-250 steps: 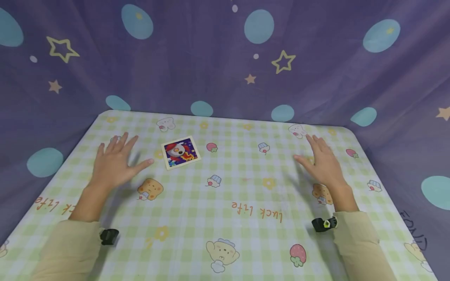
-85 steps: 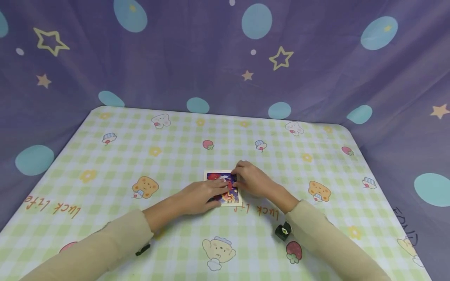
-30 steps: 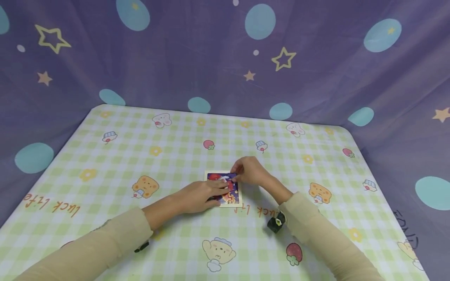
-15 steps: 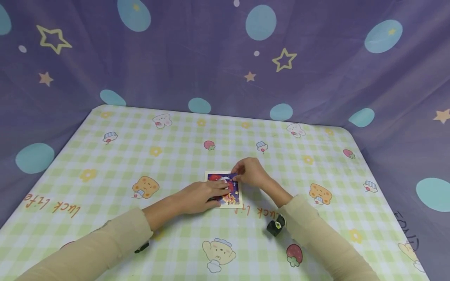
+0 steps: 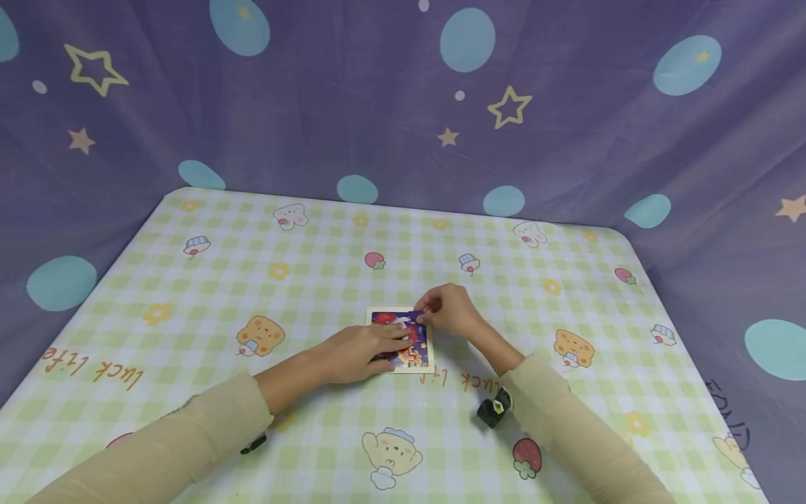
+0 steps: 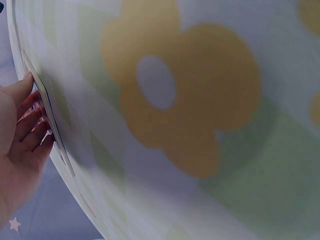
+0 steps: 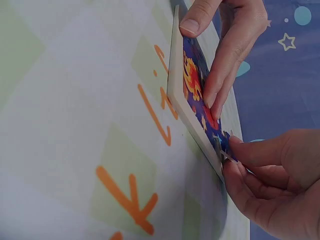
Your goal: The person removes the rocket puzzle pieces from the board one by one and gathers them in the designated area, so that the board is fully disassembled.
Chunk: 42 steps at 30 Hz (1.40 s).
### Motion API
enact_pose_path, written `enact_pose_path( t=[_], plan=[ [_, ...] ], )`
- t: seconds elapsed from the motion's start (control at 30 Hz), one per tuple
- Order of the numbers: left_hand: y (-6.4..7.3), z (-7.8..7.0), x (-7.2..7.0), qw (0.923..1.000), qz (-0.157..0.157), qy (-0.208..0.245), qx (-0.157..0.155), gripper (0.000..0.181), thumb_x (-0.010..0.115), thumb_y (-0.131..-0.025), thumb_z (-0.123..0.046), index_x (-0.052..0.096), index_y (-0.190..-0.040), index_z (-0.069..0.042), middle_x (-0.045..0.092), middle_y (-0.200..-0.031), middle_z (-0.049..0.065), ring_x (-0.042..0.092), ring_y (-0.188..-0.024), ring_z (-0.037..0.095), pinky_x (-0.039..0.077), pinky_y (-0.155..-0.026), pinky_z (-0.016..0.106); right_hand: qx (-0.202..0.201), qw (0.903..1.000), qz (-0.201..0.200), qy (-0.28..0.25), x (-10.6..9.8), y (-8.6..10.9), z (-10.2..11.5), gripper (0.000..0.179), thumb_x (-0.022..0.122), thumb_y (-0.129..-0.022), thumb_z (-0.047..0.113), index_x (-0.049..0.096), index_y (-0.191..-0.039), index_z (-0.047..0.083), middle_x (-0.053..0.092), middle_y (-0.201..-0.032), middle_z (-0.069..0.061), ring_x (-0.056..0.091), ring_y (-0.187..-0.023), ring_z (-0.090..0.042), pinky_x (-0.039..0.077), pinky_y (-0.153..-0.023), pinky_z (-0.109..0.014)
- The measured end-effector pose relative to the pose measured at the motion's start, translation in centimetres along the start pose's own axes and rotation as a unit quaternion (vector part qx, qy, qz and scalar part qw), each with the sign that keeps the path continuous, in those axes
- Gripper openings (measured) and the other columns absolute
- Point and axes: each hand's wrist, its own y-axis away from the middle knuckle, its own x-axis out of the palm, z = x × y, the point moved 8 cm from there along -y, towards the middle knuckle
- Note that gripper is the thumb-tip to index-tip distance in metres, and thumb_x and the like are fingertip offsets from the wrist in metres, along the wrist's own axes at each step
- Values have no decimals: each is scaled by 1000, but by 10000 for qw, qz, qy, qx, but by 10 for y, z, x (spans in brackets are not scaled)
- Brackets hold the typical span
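Note:
A small square jigsaw puzzle with a pale wooden frame and a bright cartoon picture lies flat near the middle of the table. Across its face rests my left hand, fingers stretched out; in the right wrist view its thumb presses at the frame's near edge. My right hand is at the far right corner. There, in the right wrist view, thumb and fingertip pinch a small dark blue puzzle piece, tilted up from the tray. The left wrist view has the puzzle edge-on beside the left hand.
A green checked cloth printed with cupcakes, flowers and bears covers the table. Behind and at the sides hangs a purple curtain with stars and blue spots. Black wrist cameras sit under both cuffs, the right one low over the cloth.
At first the hands were apart and the puzzle lay at the left; since then it has come to the middle, under both hands. In the last second almost nothing has moved.

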Motion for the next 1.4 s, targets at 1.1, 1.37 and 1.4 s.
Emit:
enact_pose_path(
  t=[1.1, 1.37, 1.4],
  plan=[
    [1, 0, 0, 10000, -20, 43, -7, 45, 58, -95, -32, 55, -137, -15, 47, -148, 8, 45, -139, 23, 41, -114, 42, 675, 9886, -274, -1317, 6, 8, -18, 10, 75, -82, 10, 74, -91, 6, 74, -81, -9, 63, -61, -7, 55, -56, -21],
    [0, 0, 0, 10000, -55, 27, 32, 45, 58, -95, -31, 55, -136, -14, 47, -148, 8, 46, -138, 23, 42, -113, 42, 595, 9884, -462, -1321, 3, 13, -19, 11, 75, -82, 8, 74, -92, 5, 75, -83, -10, 65, -64, -7, 54, -57, -19],
    [0, 0, 0, 10000, -58, 21, 30, 45, 58, -95, -31, 55, -136, -15, 47, -148, 7, 46, -138, 23, 42, -113, 42, 613, 9881, -496, -1322, 3, 14, -20, 11, 75, -82, 8, 74, -93, 5, 75, -83, -10, 65, -65, -7, 54, -57, -20]
  ],
)
